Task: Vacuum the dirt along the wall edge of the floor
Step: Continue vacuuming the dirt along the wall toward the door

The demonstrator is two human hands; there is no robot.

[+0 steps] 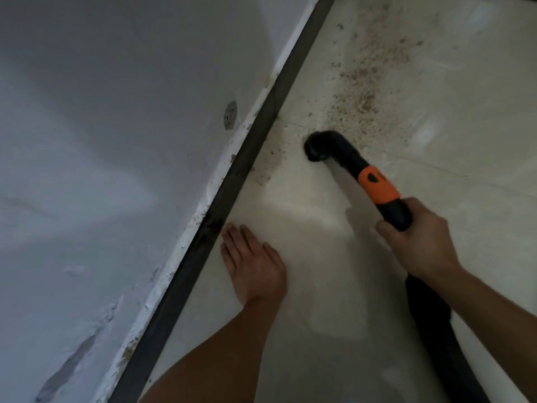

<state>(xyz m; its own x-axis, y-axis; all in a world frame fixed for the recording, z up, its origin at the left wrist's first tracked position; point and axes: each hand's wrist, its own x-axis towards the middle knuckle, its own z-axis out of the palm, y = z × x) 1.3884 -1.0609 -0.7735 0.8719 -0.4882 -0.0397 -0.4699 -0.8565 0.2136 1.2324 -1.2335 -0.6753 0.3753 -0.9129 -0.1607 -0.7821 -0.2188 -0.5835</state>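
A black vacuum nozzle (319, 146) with an orange collar (377, 184) points down at the pale tiled floor (334, 271). My right hand (418, 242) grips the black tube just behind the collar, and the hose (436, 330) runs back under my forearm. Brown dirt (360, 85) is scattered across the floor beyond the nozzle, with a smaller patch (264, 170) against the dark skirting strip (232, 181). My left hand (250, 263) rests flat on the floor beside that strip, fingers straight.
The white wall (116, 141) fills the left side, scuffed and chipped near its base, with a small round patch (230, 115) on it. A tile joint (436, 167) crosses the floor to the right of the nozzle.
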